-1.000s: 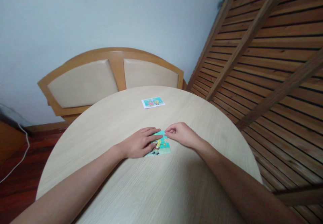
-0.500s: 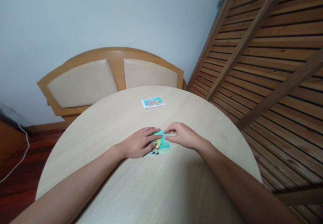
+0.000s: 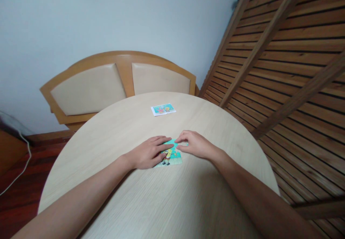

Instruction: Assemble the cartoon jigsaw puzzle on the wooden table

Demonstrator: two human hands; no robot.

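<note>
A small turquoise jigsaw puzzle (image 3: 175,160) with a yellow SpongeBob figure lies flat near the middle of the round table. My left hand (image 3: 151,152) rests palm down over its left part, fingers stretched out, hiding that side. At the upper right edge, my right hand (image 3: 194,143) is curled, thumb and index finger bent towards each other in a pinch. A turquoise bit, seemingly a puzzle piece (image 3: 187,144), shows between these fingers; its outline is mostly hidden.
Farther back on the pale table (image 3: 129,199) lies a picture card (image 3: 163,109) with a pink and a yellow figure. Behind the table stands a wooden chair back (image 3: 123,70) with cream panels. A slatted wooden panel (image 3: 280,66) leans at the right.
</note>
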